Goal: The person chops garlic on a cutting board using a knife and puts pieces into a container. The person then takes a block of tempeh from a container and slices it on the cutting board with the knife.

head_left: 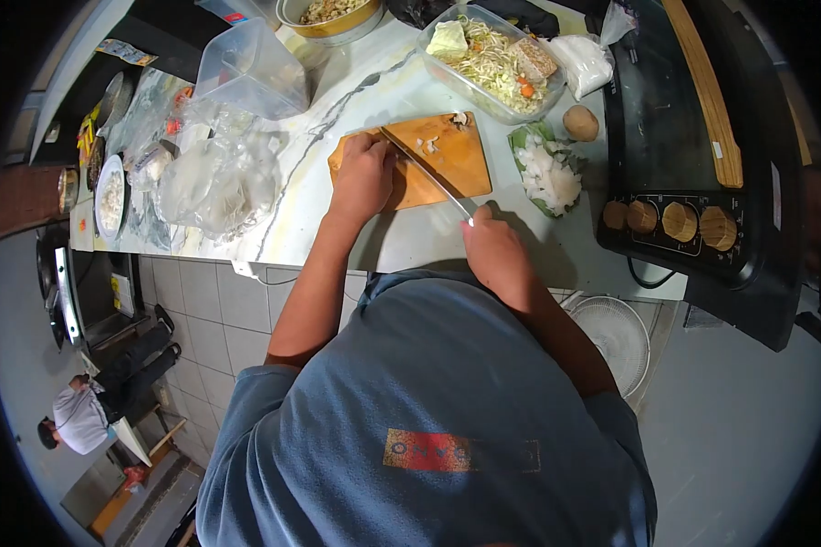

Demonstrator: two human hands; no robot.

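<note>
A wooden cutting board (447,169) lies on the marble-patterned counter in front of me. My right hand (499,251) is closed round the handle of a long knife (431,180), whose blade slants across the board with its tip toward the far left. My left hand (365,175) rests on the board's left part, fingers curled beside the blade's tip; whatever they press on is hidden. Small pale bits (429,145) lie on the board, and a darker scrap (461,119) sits at its far edge. Right of the board, white chopped pieces (549,173) rest on a green leaf.
A plastic container of sprouts and vegetables (493,64) stands behind the board. Near it are a brown round item (580,123) and a bag of white powder (584,66). A black appliance with wooden knobs (680,221) is at right. Plastic bags (223,187) lie left; another person (82,419) sits far left.
</note>
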